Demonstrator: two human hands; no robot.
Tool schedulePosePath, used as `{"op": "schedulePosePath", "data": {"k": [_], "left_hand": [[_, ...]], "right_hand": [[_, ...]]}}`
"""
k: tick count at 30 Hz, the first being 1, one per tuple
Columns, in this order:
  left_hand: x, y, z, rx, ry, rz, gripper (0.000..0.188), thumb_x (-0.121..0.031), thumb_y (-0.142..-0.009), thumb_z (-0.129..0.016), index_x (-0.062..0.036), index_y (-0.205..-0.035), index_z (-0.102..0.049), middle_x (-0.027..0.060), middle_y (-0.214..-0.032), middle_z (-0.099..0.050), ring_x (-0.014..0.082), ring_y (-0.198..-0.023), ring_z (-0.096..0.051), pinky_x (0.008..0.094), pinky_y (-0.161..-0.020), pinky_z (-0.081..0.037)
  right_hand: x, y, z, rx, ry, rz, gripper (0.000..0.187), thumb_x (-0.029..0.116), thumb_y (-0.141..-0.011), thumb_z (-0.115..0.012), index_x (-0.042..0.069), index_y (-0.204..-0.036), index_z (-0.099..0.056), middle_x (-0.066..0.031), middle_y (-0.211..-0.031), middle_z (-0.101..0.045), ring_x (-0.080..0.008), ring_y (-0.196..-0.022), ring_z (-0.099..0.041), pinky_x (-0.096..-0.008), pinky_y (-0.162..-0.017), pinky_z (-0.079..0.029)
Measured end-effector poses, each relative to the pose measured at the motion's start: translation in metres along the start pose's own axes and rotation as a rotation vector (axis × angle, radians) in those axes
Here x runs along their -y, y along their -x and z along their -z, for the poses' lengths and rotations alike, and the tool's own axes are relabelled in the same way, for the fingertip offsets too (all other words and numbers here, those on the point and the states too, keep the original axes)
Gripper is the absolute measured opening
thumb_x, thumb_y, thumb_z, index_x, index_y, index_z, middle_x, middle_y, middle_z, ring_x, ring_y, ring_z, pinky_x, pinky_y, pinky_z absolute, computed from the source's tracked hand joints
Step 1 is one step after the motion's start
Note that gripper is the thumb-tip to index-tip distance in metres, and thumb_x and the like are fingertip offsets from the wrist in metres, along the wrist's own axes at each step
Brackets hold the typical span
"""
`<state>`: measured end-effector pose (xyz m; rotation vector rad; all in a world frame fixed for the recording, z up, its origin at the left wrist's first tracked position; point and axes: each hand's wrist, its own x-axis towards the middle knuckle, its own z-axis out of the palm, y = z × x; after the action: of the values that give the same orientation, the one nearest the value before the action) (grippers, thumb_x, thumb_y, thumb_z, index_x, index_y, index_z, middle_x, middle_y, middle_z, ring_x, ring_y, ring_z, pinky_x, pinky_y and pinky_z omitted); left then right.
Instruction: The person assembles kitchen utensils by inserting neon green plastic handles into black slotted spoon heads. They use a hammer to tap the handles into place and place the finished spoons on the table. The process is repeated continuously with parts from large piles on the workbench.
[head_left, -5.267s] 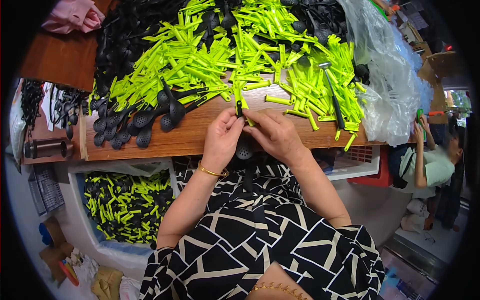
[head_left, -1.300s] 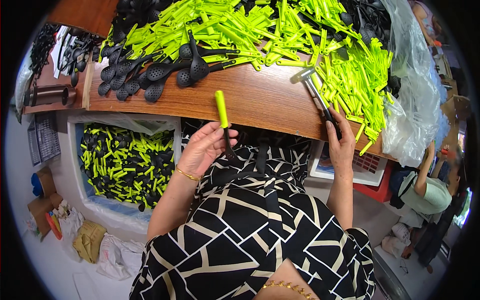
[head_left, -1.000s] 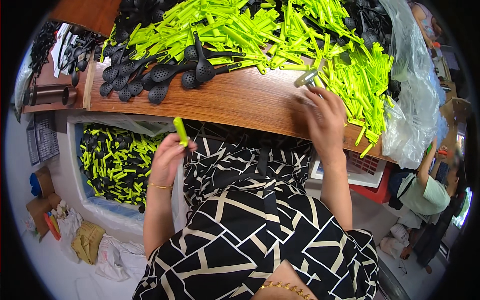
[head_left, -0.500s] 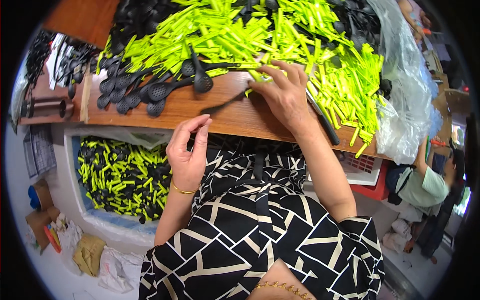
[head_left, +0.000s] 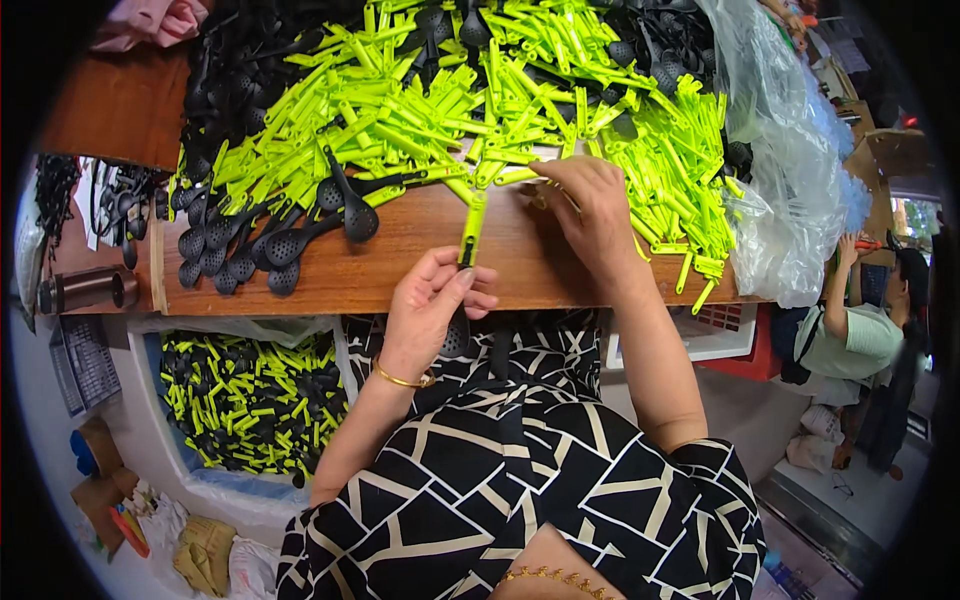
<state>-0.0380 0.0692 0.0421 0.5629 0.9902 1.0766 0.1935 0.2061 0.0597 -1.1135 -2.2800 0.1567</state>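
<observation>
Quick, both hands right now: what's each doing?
Left hand: closed on a black perforated spoon with a green handle.
Right hand: curled over the table; can't tell whether it holds anything.

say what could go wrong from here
Held by the left hand alone, the black slotted spoon could slip and miss the table, as its head hangs past the front edge. A loose green handle near that edge might get brushed off by the right forearm.

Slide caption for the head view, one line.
Left hand holding a green-handled black spoon, right hand near piled green handles on a wooden table.
</observation>
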Motion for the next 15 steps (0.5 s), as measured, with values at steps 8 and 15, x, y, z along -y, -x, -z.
{"op": "schedulePosePath", "data": {"k": [8, 15], "left_hand": [[-0.004, -0.017, 0.009, -0.058, -0.002, -0.039, 0.023, -0.012, -0.11, -0.06, -0.0008, -0.129, -0.056, 0.0163, -0.117, -0.074, 0.02, -0.091, -0.076, 0.0298, -0.079, -0.063], [-0.007, -0.014, 0.007, -0.073, -0.034, 0.003, 0.023, -0.012, -0.111, -0.058, -0.0019, -0.131, -0.053, 0.0156, -0.121, -0.074, 0.02, -0.094, -0.076, 0.0303, -0.082, -0.061]], "right_hand": [[-0.035, -0.061, -0.029, -0.01, 0.264, -0.009, 0.03, 0.027, -0.087, -0.079, 0.02, -0.116, -0.075, -0.0007, -0.129, -0.069, -0.0271, -0.12, -0.062, -0.0472, -0.095, -0.046], [-0.091, -0.037, 0.0, -0.081, 0.254, -0.164, 0.026, 0.014, -0.081, -0.08, 0.016, -0.107, -0.077, -0.0016, -0.119, -0.072, -0.0277, -0.112, -0.065, -0.0434, -0.089, -0.049]]}}
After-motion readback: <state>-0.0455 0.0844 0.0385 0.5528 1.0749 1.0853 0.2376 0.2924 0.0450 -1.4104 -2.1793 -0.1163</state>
